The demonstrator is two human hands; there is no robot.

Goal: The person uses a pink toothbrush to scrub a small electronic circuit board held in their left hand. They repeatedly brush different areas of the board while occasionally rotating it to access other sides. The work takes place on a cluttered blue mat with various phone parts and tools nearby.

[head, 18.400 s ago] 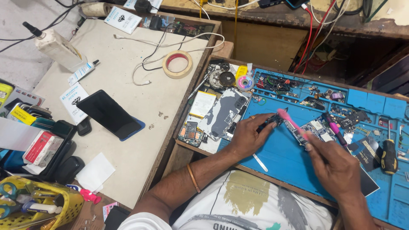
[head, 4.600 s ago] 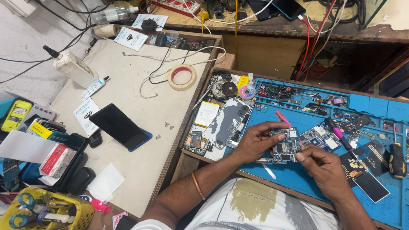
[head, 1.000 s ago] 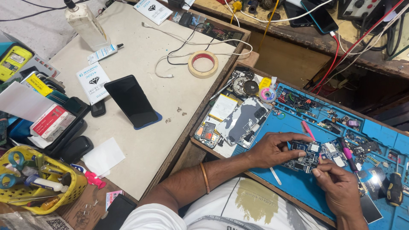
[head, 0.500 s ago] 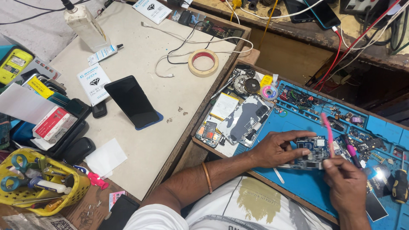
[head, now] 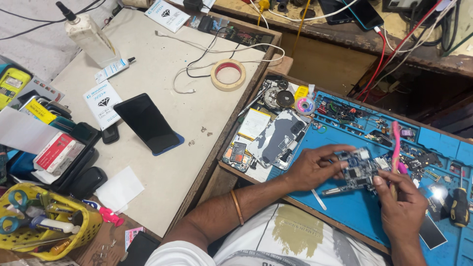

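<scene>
My left hand (head: 311,167) grips a small phone circuit board (head: 357,169) just above the blue work mat (head: 345,212). My right hand (head: 400,206) is closed around the handle of a pink toothbrush (head: 395,145), whose head stands upright beside the board's right edge. A thin white pry stick (head: 318,199) lies on the mat under my left hand. An opened phone back with its parts (head: 276,140) lies just left of my left hand.
A black phone (head: 147,123) and a tape roll (head: 228,75) lie on the beige table with a white cable (head: 197,64). A yellow basket of tools (head: 44,226) stands bottom left. Small parts fill the mat's far trays (head: 354,111); a screwdriver (head: 459,207) lies far right.
My right hand picked up the pink toothbrush from the mat and brought it upright next to the board. My left hand kept its hold on the board.
</scene>
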